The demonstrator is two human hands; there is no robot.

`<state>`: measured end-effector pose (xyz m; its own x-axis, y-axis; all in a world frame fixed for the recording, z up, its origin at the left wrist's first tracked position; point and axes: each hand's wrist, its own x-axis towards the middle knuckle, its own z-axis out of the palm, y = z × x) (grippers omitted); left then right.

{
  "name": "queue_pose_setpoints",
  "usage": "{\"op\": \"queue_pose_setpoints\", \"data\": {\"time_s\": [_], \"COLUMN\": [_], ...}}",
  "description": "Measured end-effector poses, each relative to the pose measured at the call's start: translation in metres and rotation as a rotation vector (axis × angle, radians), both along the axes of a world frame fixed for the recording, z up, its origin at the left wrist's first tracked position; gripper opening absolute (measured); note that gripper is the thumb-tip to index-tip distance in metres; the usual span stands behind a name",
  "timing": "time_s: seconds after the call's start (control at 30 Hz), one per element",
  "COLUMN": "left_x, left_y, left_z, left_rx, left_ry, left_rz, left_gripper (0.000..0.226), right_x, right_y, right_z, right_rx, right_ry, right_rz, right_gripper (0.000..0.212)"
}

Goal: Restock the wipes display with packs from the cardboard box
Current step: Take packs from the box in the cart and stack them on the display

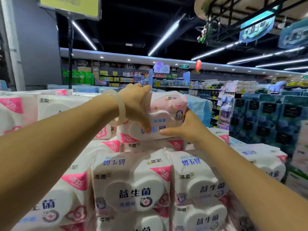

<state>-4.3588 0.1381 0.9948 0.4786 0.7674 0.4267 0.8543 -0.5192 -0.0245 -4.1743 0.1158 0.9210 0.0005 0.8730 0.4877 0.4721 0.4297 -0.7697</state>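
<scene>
Closest to me, white-and-pink stacked packs (131, 185) fill the display. Atop them, my left hand (135, 104) and right hand (186, 127) clamp a pink wipes pack (168, 105); its far side is hidden, its print blurred.

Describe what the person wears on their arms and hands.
Both forearms are bare, no sleeves showing. The left wrist carries a thick, pale, translucent bangle. The left hand seems to wear a ring on one finger. The right hand shows no jewellery or glove.
</scene>
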Motion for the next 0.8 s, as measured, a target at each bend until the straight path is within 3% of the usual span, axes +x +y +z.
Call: {"op": "queue_pose_setpoints", "data": {"time_s": [0.1, 0.2, 0.27, 0.33, 0.37, 0.43, 0.5, 0.53, 0.63, 0.67, 0.8], "left_x": [-0.008, -0.013, -0.008, 0.002, 0.006, 0.003, -0.014, -0.024, -0.046, -0.048, -0.048], "left_y": [-0.005, -0.009, -0.014, -0.018, -0.02, -0.016, -0.006, -0.001, -0.001, 0.0, -0.002], "left_z": [0.0, -0.005, -0.018, -0.033, -0.037, -0.035, -0.024, -0.019, -0.017, -0.018, -0.028], "left_rx": [0.089, 0.004, -0.126, -0.281, -0.338, -0.353, -0.179, -0.068, 0.178, 0.182, 0.087], "left_ry": [-0.182, -0.553, -0.868, -1.093, -1.15, -1.213, -1.142, -1.015, -0.478, -0.382, -0.276], "left_rz": [-0.072, -0.306, -0.465, -0.571, -0.594, -0.549, -0.384, -0.291, 0.061, 0.08, 0.003], "left_gripper": [0.085, 0.077, 0.057, 0.042, 0.046, 0.083, 0.124, 0.135, 0.136, 0.133, 0.135], "right_x": [0.002, 0.004, -0.001, -0.006, -0.008, -0.005, 0.0, 0.001, -0.003, -0.005, -0.015], "right_y": [-0.008, -0.01, -0.01, -0.009, -0.008, -0.005, -0.002, 0.0, 0.0, 0.0, 0.002], "right_z": [0.015, 0.022, 0.021, 0.021, 0.023, 0.028, 0.036, 0.041, 0.058, 0.064, 0.071], "right_rx": [0.112, 0.035, -0.087, -0.069, -0.046, -0.013, -0.001, 0.003, 0.005, -0.011, -0.058], "right_ry": [0.079, 0.337, 0.406, 0.331, 0.3, 0.226, 0.077, -0.006, -0.301, -0.387, -0.599], "right_rz": [-0.067, 0.07, 0.245, 0.32, 0.302, 0.199, 0.106, 0.082, 0.076, 0.076, 0.117], "right_gripper": [0.09, 0.127, 0.115, 0.083, 0.076, 0.086, 0.093, 0.09, 0.086, 0.085, 0.076]}}
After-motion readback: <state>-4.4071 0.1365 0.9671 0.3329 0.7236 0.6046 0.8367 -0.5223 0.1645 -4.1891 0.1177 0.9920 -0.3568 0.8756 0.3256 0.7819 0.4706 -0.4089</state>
